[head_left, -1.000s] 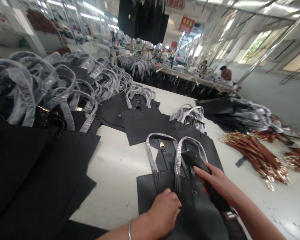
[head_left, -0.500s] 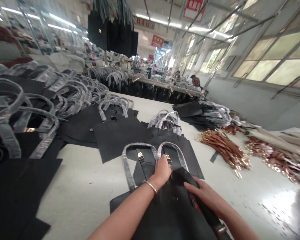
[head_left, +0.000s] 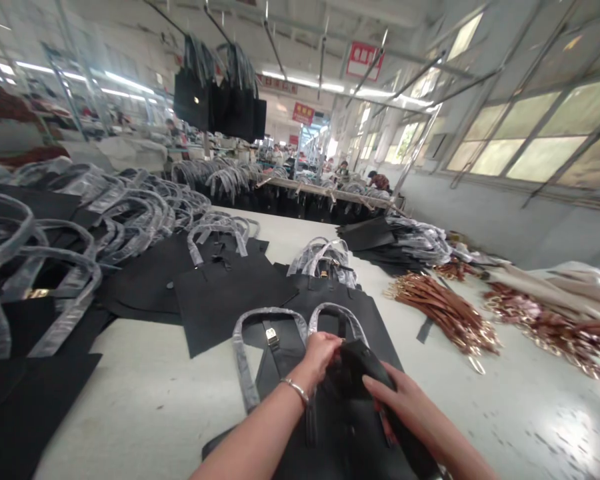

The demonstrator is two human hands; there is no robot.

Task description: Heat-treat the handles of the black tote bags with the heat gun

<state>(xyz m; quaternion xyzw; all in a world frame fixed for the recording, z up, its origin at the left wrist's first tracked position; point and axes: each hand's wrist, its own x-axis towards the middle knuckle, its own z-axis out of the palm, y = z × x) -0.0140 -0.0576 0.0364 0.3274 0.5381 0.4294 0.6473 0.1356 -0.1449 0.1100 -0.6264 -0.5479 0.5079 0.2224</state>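
A black handbag (head_left: 330, 440) lies before me, its handles (head_left: 245, 370) wrapped in clear film. On its left half a gold buckle (head_left: 271, 335) shows on a strap. My left hand (head_left: 323, 353), a silver bangle at the wrist, is closed at the bag's upper middle, thumb and finger pinching a black strap (head_left: 342, 325) within the right handle loop. My right hand (head_left: 405, 397) grips a long black hand tool (head_left: 363, 363); its head touches or nearly touches my left fingertips. The tool's exact kind is unclear, and its working end is hidden.
More black bags (head_left: 235, 293) lie beyond and to the left, with film-wrapped handles (head_left: 130, 207). At right are brown straps with gold clips (head_left: 443, 310) and a stack of black pieces (head_left: 380, 240). Bags hang overhead (head_left: 220, 100). People work farther back.
The view has tilted up slightly. My left hand has shifted from the right-hand buckle to the strap beside the tool's head. My right hand still holds the tool.
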